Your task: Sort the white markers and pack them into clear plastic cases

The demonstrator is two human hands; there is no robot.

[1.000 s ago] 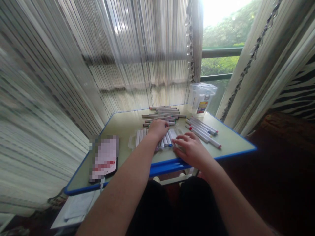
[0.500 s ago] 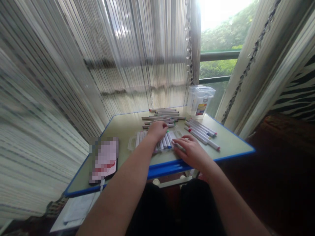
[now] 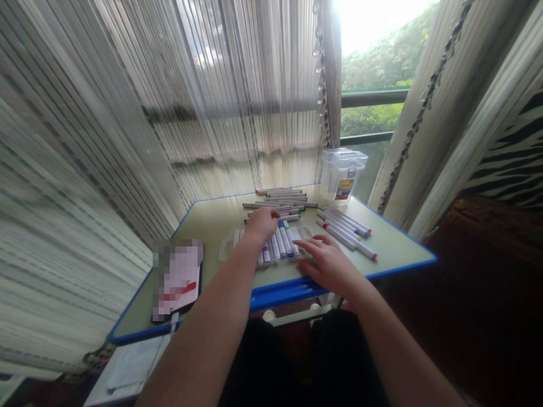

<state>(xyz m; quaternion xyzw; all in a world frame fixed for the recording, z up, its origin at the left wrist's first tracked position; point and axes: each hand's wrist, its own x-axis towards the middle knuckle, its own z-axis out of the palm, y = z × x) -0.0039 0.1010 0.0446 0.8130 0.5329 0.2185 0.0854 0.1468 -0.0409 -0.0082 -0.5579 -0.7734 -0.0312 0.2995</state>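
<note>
A clear plastic case [image 3: 224, 249] lies on the table with a row of white markers [image 3: 275, 249] in it, some with purple, blue and green ends. Over the far ends of that row, my left hand [image 3: 262, 223] is bent with its fingers curled down beside the loose markers behind. What its fingertips hold, if anything, is hidden. My right hand [image 3: 324, 257] rests at the case's right side, fingers stretched out and apart, the fingertips by the rightmost marker in the row.
Loose markers [image 3: 288, 198] lie crosswise behind the case, and another group of markers [image 3: 348, 229] spreads to the right. An upright clear box [image 3: 344, 175] with a label stands at the back right. A pixelated device [image 3: 180, 277] lies left; papers [image 3: 133, 362] are below it.
My left hand has shifted left along the row, uncovering blue and green marker ends. My right hand stays by the case's right side. The view has turned slightly.
</note>
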